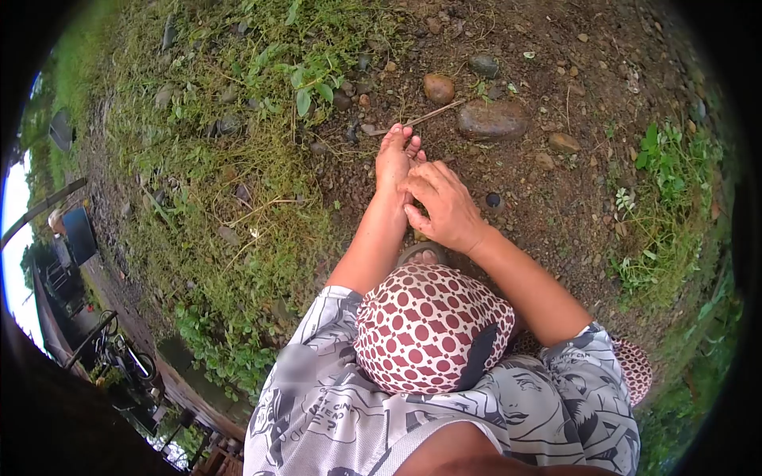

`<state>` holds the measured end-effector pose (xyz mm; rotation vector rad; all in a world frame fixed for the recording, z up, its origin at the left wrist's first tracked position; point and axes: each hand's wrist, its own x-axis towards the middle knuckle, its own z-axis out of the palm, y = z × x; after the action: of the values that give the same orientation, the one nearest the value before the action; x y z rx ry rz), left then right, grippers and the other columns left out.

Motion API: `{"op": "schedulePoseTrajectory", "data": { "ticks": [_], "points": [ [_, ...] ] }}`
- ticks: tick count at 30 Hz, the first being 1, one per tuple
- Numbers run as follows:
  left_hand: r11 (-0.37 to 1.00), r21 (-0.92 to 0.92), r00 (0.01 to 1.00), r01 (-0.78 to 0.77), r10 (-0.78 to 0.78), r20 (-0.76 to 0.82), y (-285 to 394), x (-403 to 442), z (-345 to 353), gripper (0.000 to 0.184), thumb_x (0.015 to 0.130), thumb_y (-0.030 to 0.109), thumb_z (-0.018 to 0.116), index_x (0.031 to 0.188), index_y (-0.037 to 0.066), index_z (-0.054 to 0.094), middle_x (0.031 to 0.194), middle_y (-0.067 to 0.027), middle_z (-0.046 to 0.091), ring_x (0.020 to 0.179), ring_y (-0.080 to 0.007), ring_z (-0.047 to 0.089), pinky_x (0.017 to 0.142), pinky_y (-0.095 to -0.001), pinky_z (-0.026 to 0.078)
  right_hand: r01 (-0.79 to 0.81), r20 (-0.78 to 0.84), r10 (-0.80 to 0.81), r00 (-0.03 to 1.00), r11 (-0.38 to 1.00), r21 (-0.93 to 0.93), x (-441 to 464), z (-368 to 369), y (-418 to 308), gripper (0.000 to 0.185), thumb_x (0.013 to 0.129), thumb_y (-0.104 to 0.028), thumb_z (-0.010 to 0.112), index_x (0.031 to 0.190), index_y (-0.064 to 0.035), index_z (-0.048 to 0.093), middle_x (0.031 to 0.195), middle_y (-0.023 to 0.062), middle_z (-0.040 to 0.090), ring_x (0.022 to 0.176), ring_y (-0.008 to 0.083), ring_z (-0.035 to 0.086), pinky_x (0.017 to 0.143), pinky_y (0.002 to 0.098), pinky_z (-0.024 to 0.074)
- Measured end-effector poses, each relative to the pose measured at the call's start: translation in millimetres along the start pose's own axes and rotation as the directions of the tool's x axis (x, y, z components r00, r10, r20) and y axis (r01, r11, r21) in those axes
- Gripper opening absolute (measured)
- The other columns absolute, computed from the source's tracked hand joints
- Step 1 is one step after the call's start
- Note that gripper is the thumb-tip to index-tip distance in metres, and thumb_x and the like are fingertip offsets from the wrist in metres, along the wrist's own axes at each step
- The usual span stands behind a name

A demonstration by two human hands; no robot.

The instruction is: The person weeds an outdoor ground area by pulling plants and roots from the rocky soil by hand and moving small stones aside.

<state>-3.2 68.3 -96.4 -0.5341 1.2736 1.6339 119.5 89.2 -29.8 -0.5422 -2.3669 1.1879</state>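
My left hand (pixel 399 159) is stretched forward over the soil, its thumb and fingers pointing away from me and a little apart. No object shows in it. Across its wrist lies my right hand (pixel 443 202), fingers bent and touching the skin there, with the thumb apart from the fingers. Nothing is visible between those fingers. Below the hands is my knee in red-and-white patterned cloth (pixel 429 325), and a sandalled foot (pixel 424 255) shows just beyond it. A thin stick (pixel 435 113) lies on the ground past my left fingertips.
A large brown stone (pixel 492 120) and a rounder orange stone (pixel 439 88) sit ahead on the soil. Low green weeds (pixel 262 182) cover the left, with another clump (pixel 663 166) at right. A bicycle (pixel 131 357) stands far left.
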Motion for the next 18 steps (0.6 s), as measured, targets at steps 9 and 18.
{"op": "schedulePoseTrajectory", "data": {
  "ticks": [9, 18],
  "points": [
    [0.998, -0.058, 0.999, -0.003, 0.006, 0.049, 10.8, 3.8, 14.3, 0.019, 0.095, 0.021, 0.053, 0.112, 0.012, 0.051, 0.096, 0.0011, 0.06, 0.075, -0.0099, 0.056, 0.064, -0.0257, 0.047, 0.124, -0.048, -0.127, 0.991, 0.991, -0.049, 12.6, -3.5, 2.3, 0.029, 0.069, -0.008, 0.068, 0.097, -0.0042, 0.062, 0.105, 0.0112, 0.056, 0.1, 0.0312, 0.054, 0.088, 0.0416, 0.0449],
    [0.999, 0.045, 0.983, -0.026, 0.018, 0.181, 21.7, 5.9, 50.8, 0.02, 0.097, 0.018, 0.049, 0.117, 0.012, 0.048, 0.098, 0.0008, 0.061, 0.078, -0.009, 0.057, 0.066, -0.0249, 0.048, 0.093, -0.151, -0.105, 0.983, 0.992, -0.081, 26.0, -22.3, 9.2, 0.021, 0.066, -0.009, 0.069, 0.085, -0.0065, 0.061, 0.099, 0.0092, 0.055, 0.093, 0.0295, 0.054, 0.083, 0.0404, 0.0443]
  ]
}}
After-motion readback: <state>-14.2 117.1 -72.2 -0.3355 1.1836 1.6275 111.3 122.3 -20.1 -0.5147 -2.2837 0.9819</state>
